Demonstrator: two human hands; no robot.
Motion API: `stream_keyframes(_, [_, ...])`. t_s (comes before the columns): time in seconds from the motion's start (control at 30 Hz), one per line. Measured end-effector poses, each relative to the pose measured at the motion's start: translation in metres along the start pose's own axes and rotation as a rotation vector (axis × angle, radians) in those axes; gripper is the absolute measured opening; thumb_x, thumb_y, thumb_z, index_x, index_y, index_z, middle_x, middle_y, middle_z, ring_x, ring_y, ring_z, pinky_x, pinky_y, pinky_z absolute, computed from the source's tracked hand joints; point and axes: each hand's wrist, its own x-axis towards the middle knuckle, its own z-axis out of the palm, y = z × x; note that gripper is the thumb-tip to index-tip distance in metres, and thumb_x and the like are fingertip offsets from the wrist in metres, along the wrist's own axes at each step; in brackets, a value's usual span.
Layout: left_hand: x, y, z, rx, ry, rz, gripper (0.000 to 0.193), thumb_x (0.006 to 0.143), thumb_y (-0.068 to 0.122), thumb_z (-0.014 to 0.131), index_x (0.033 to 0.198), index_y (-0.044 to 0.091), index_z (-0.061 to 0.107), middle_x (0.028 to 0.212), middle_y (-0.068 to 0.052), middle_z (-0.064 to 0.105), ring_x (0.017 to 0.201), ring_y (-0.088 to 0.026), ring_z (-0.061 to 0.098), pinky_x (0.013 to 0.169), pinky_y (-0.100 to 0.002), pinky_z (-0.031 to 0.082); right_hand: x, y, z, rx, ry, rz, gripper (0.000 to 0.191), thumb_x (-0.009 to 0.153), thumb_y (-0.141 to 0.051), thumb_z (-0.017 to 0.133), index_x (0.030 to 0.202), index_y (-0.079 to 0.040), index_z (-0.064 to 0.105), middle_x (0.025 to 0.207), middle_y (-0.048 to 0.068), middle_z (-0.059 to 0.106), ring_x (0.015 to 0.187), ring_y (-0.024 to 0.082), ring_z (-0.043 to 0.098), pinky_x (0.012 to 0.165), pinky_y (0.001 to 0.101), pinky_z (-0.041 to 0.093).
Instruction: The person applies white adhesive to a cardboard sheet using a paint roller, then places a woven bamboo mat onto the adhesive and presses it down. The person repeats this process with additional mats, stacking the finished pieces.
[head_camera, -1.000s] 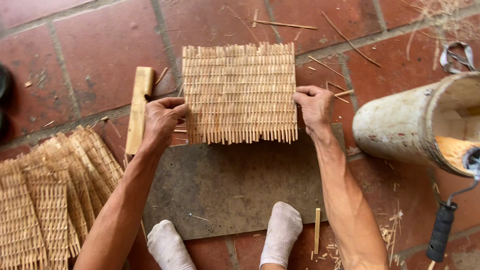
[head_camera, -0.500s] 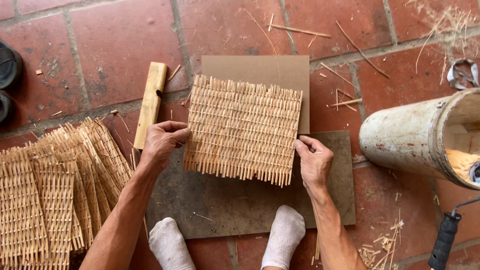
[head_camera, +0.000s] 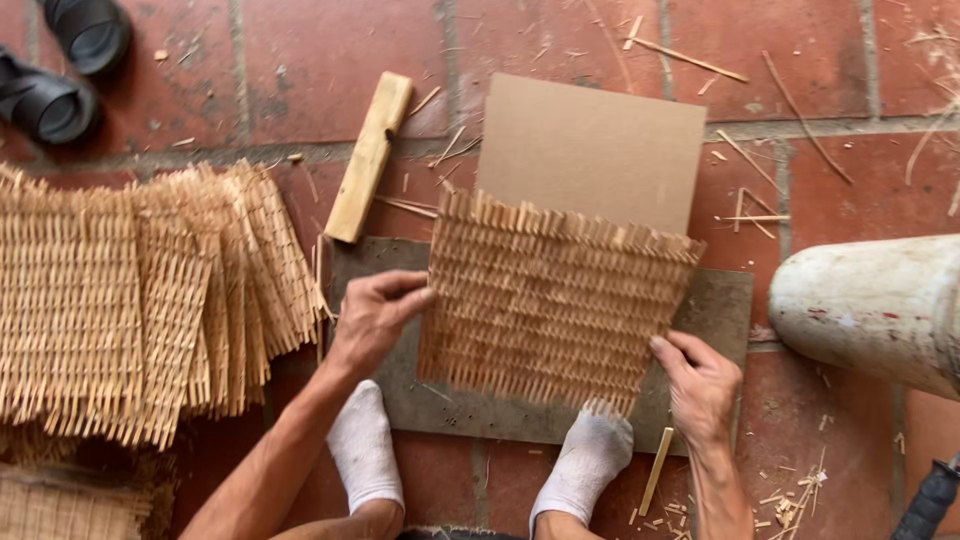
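The left hand (head_camera: 372, 318) pinches the left edge of a woven bamboo mat (head_camera: 555, 297); the right hand (head_camera: 700, 385) grips its lower right corner. Beneath lies a dark board (head_camera: 720, 310), beyond it a cardboard sheet (head_camera: 595, 150).

Bare tile floor (head_camera: 300, 70) lies open along the far edge, between the 2 black shoes (head_camera: 60, 70) and the cardboard sheet (head_camera: 590, 150). The wooden block (head_camera: 368, 156) slants across the way there. The stack of woven mats (head_camera: 130, 300) fills the left edge; the white drum (head_camera: 870, 310) blocks the right edge.
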Motion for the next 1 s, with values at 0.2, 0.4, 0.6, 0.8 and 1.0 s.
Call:
stream_keyframes(0.2, [-0.07,-0.011,-0.006,-0.135,0.063,0.086,0.029,0.091,0.014,0.075,0.117,0.003,0.076,0.102,-0.009,0.08,0.09,-0.015,0.072,0.079,-0.025,0.06,-0.046,0.012,-0.003,0.09,0.05,-0.026,0.026,0.092,-0.005,0.078,0.114,0.007,0.074,0.1,0.01,0.075,0.086,0.012,0.067,0.076,0.0224,0.054])
stream_keyframes(0.4, [-0.089,-0.013,-0.01,0.021,0.168,0.4,0.028,0.089,0.009,0.078,0.116,0.003,0.076,0.093,-0.007,0.077,0.08,-0.014,0.071,0.07,-0.025,0.057,-0.069,0.038,0.006,0.073,0.115,-0.046,0.023,0.094,-0.002,0.078,0.115,0.007,0.074,0.102,0.009,0.075,0.091,0.012,0.067,0.082,0.022,0.055])
stream_keyframes(0.6, [-0.092,-0.011,-0.016,-0.027,0.139,0.473,0.028,0.088,0.006,0.079,0.116,0.003,0.075,0.091,-0.006,0.074,0.081,-0.014,0.07,0.071,-0.026,0.056,-0.073,0.054,0.006,0.393,0.123,0.016,0.026,0.093,-0.002,0.078,0.117,0.007,0.071,0.106,0.009,0.075,0.095,0.014,0.069,0.089,0.0248,0.058])
stream_keyframes(0.8, [-0.097,-0.024,-0.019,-0.092,0.158,0.281,0.028,0.089,0.007,0.076,0.117,0.003,0.076,0.091,-0.004,0.075,0.078,-0.011,0.068,0.066,-0.023,0.055,-0.076,0.038,-0.001,0.27,0.082,-0.064,0.028,0.093,-0.002,0.079,0.118,0.008,0.072,0.101,0.009,0.073,0.089,0.014,0.066,0.081,0.0246,0.057])
stream_keyframes(1.0, [-0.104,-0.026,-0.021,-0.356,0.214,0.11,0.036,0.087,0.008,0.074,0.122,-0.002,0.07,0.109,-0.011,0.079,0.096,-0.015,0.076,0.084,-0.025,0.064,-0.078,-0.01,-0.013,0.214,0.002,-0.141,0.03,0.091,-0.008,0.081,0.116,0.007,0.074,0.099,0.008,0.073,0.086,0.012,0.065,0.076,0.0218,0.054])
